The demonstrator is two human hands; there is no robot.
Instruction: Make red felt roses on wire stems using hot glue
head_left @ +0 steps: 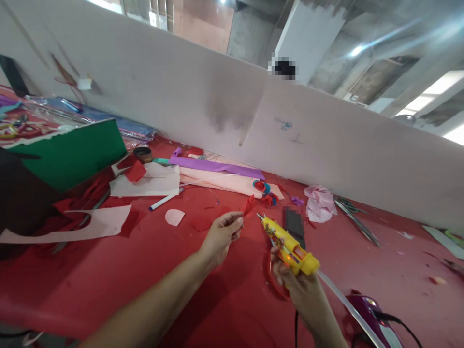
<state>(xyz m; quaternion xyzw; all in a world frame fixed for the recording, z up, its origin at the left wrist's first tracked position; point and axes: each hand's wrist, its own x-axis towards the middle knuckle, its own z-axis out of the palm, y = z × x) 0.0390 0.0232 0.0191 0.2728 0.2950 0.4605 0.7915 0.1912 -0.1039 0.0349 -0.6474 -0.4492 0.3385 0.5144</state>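
My left hand (pixel 223 235) is closed, thumb and fingers pinching a small twisted piece of red crepe paper (pixel 248 205) above the red table (pixel 174 280). A yellow hot glue gun (pixel 286 241) is in my right hand (pixel 295 280), its metal nozzle pointing up and left, close to the red piece. From its back end a long clear glue stick (pixel 350 307) slants down to the right. Beside my right fingers shows a red loop (pixel 272 278), like a scissors handle; whether the hand also holds it, I cannot tell. Red and blue paper flowers (pixel 260 186) lie just beyond.
A purple paper strip (pixel 221 167) and pink sheets lie along the white partition (pixel 174 96). Right of the gun are a dark phone (pixel 294 224), crumpled pink paper (pixel 320 203) and scissors (pixel 357 222). A purple device (pixel 373 314) with a cord sits front right; a green board (pixel 78 152) stands left.
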